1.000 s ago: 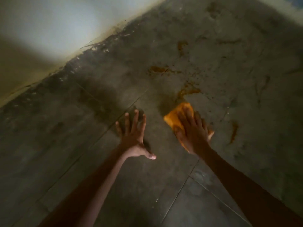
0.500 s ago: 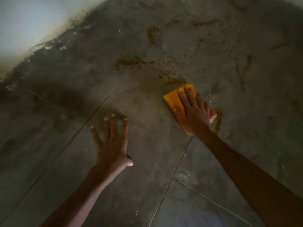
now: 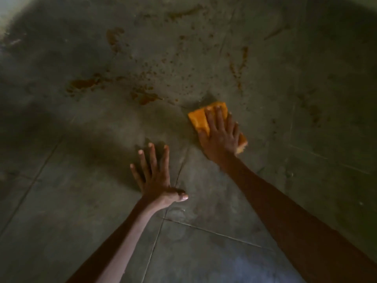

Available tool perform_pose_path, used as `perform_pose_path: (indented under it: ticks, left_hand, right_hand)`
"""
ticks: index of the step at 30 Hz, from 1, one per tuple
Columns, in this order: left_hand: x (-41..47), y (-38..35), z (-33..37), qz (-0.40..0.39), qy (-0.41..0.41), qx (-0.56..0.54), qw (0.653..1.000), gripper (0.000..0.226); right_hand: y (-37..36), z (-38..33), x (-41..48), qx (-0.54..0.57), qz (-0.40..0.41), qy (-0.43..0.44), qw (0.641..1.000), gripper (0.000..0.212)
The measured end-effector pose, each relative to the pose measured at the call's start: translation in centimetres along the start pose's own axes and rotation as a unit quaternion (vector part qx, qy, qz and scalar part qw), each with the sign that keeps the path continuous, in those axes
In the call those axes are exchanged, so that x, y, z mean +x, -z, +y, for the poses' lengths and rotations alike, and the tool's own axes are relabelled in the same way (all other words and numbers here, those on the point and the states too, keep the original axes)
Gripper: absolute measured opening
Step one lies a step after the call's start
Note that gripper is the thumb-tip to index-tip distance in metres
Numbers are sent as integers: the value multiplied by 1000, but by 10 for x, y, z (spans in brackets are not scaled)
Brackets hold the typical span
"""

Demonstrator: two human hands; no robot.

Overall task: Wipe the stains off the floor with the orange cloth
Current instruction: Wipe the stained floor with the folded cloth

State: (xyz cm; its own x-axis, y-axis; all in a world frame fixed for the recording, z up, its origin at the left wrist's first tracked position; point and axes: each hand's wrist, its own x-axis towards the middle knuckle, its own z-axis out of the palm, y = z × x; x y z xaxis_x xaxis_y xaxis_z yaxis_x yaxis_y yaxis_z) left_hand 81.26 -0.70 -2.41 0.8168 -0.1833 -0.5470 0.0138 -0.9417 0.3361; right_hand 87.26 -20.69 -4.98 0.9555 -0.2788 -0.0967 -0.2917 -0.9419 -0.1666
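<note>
right hand (image 3: 221,137) flat on orange cloth (image 3: 199,119) | stains (image 3: 146,97) just beside

pale wall strip (image 3: 6,9) at far left corner

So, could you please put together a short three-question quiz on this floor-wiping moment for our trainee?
1. Multiple choice: what lies under the right hand? A) the orange cloth B) a brush C) nothing
2. True or false: the left hand is holding a second cloth.
3. Short answer: where do most of the remaining stains lie relative to the cloth, seen from the head camera?

Key:
1. A
2. False: it rests flat on the floor, fingers spread, holding nothing.
3. Beyond it and to its left, with a streak farther off to its upper right.
</note>
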Motion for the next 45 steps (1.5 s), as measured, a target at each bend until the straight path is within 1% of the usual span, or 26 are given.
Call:
perform_pose_path:
  ticks: [1,2,3,4,5,7,8,10,12,13,15,19,22,25,27,29,31,33,35,36,38,40,42,43,44,45]
  left_hand:
    - [1,1,1,-7,7,1,1000,152]
    - [1,3,3,-14,15,3,1000,152]
    - [0,4,5,-19,23,3,1000,153]
    - [-1,6,6,-18,33,3,999,154]
    - [-1,7,10,-18,41,4,999,155]
    - [-1,7,15,-22,59,4,998,155]
    - [-1,8,16,-26,64,5,998,155]
    - [-1,8,18,-30,71,11,997,155]
    - [0,8,20,-34,79,13,996,154]
    - [0,9,20,-42,84,7,996,154]
    - [-1,12,23,-49,87,4,995,155]
    - [-2,15,28,-54,100,13,993,157]
    - [-3,16,29,-54,105,18,993,158]
    - [0,11,27,-44,107,21,993,158]
    - [2,8,26,-19,109,32,993,158]
    - [6,6,28,-13,112,37,993,158]
    - [3,6,28,-9,125,39,991,157]
    - [4,3,32,-4,130,54,990,157]
    - [7,3,32,-8,132,67,989,160]
    - [7,3,32,-4,130,72,989,161]
    - [4,4,39,17,135,72,988,162]
    - [-2,-7,48,56,104,86,989,155]
    - [-14,-26,68,112,48,78,989,139]
    - [-20,-35,83,126,35,56,990,130]
    - [-22,-42,101,132,26,27,991,122]
    - [-23,-46,122,127,8,4,992,119]
  right_hand:
    - [0,-8,1,8,-2,-8,1000,69]
    - [1,-9,-13,2,-8,26,1000,70]
    - [0,-2,-40,-15,-27,87,996,71]
    - [1,12,-75,-31,-47,152,987,71]
    - [4,35,-106,-38,-61,194,978,71]
    - [7,85,-124,-60,-45,220,973,73]
    - [8,102,-112,-77,-33,199,976,74]
    - [8,113,-73,-55,-24,83,995,76]
    - [9,101,-42,-27,-1,-36,999,76]
    - [7,94,-37,-26,16,-64,998,76]
    - [4,90,-39,-31,22,-77,996,78]
    - [7,90,-36,-36,13,-70,997,79]
    - [9,91,-40,-31,-16,-63,997,77]
    - [12,72,15,5,-10,-97,995,77]
    - [11,44,63,19,-16,-110,994,79]
    - [10,20,77,19,-35,-66,997,78]
    - [11,18,37,9,-49,61,997,76]
    - [16,49,-30,-15,-61,160,985,75]
    - [22,107,-72,-29,-88,207,974,75]
    - [25,137,-78,-36,-93,199,975,75]
    - [28,184,-56,-61,-59,116,990,72]
    - [28,192,-14,-30,-17,-28,999,71]
    - [24,165,16,6,10,-122,992,72]
    - [22,154,17,19,19,-128,991,71]
    - [18,150,6,13,23,-90,996,71]
    - [16,154,-18,-1,17,-29,999,70]
